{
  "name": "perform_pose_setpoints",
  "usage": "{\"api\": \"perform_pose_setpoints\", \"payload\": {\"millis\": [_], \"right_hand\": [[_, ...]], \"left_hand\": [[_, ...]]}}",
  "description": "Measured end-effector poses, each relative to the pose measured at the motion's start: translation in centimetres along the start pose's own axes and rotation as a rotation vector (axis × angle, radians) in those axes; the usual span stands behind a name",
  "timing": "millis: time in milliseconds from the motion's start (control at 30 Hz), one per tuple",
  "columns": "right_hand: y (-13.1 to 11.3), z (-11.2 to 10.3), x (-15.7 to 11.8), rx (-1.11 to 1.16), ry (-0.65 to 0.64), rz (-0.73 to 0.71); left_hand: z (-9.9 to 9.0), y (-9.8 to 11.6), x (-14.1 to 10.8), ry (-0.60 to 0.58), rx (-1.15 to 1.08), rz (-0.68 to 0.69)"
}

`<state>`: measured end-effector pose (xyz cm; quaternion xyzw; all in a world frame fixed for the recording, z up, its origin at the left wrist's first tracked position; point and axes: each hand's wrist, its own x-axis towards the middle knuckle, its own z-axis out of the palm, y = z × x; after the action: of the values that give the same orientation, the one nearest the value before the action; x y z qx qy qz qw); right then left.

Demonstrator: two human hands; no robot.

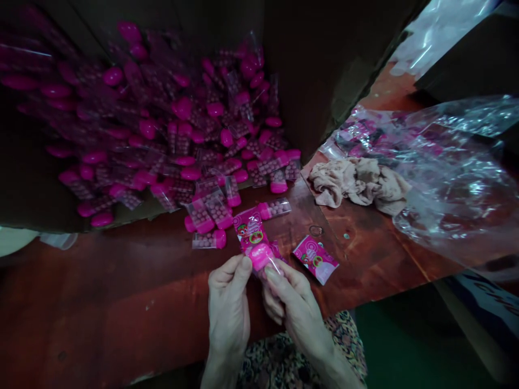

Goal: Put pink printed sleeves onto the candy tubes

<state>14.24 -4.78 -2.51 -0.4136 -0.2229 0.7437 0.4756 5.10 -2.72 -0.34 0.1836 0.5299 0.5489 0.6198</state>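
Observation:
Both hands meet at a small clear candy tube with a bright pink cap (260, 256), near the table's front edge. My left hand (229, 302) is closed, its thumb and fingers pinching at the left side of the cap. The clear body of the tube is in the closed fingers of my right hand (298, 300), which partly hide it. Just beyond the cap lies a pink printed sleeve (248, 227), partly covered by the tube. Another pink printed sleeve (315, 259) rests flat to the right of my right hand.
Several filled tubes (208, 208) lie on the reddish wooden table (121, 302). Behind them a cardboard box (324, 70), open toward me, holds a heap of pink-capped tubes (182, 108). A crumpled cloth (360, 183) and a clear plastic bag (458, 178) with pink sleeves are at right.

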Motion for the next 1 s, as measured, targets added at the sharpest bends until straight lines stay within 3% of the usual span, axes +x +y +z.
{"api": "perform_pose_setpoints", "payload": {"millis": [200, 367, 467, 600, 700, 867, 1000], "right_hand": [[-0.4, 0.6, -0.8, -0.494, 0.216, -0.176], [-0.1, 0.6, -0.4, -0.781, 0.192, -0.289], [-0.5, 0.4, -0.4, -0.719, 0.147, -0.24], [-1.4, -0.1, -0.6, -0.469, 0.017, -0.092], [-1.4, -0.2, -0.5, -0.316, -0.057, -0.005], [-1.2, 0.2, -0.2, -0.46, -0.027, -0.075], [-1.4, -0.5, -0.2, -0.476, 0.026, -0.079]], "left_hand": [[0.0, -0.6, -0.5, 0.034, -0.029, -0.019], [0.1, -0.5, -0.2, 0.051, -0.116, -0.118], [-0.1, -0.3, -0.2, 0.031, -0.096, -0.126], [-0.7, -0.3, -0.4, -0.066, -0.003, -0.111], [-1.0, -0.3, -0.6, -0.04, 0.024, -0.093], [-0.1, 0.0, 0.3, 0.043, -0.008, -0.099], [0.6, 1.0, 2.6, 0.136, 0.016, 0.002]]}}
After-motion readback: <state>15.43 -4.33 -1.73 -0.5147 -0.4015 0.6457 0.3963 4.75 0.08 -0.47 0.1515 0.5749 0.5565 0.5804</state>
